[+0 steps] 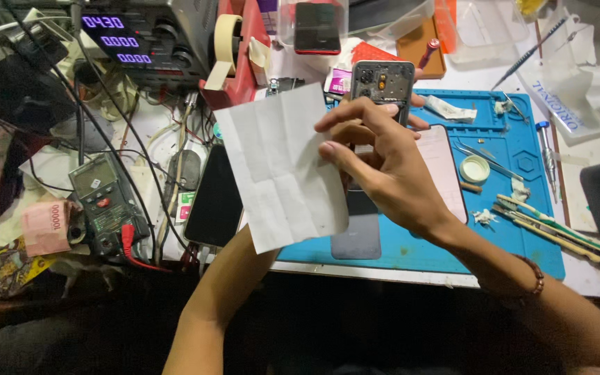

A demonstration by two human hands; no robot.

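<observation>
Our right hand [383, 167] pinches a creased white paper sheet [279, 167] and grips an opened phone [382, 83] above the blue mat [522, 153]. Left hand sits hidden behind the sheet, grip unclear.

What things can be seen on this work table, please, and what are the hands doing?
paper sheet: 1, white, creased, held up at centre
open phone: 1, grey, above blue mat
blue mat: 1, centre right
dark phones: 2, one left of mat, one at top
multimeter: 1, grey, left
power supply: 1, top left
tape roll: 1, cream, top
toothbrush: 1, white-green, right
tweezers: 1, metal, on mat
banknote: 1, pink, left
left hand: behind the sheet, hidden
right hand: at the sheet's edge
</observation>
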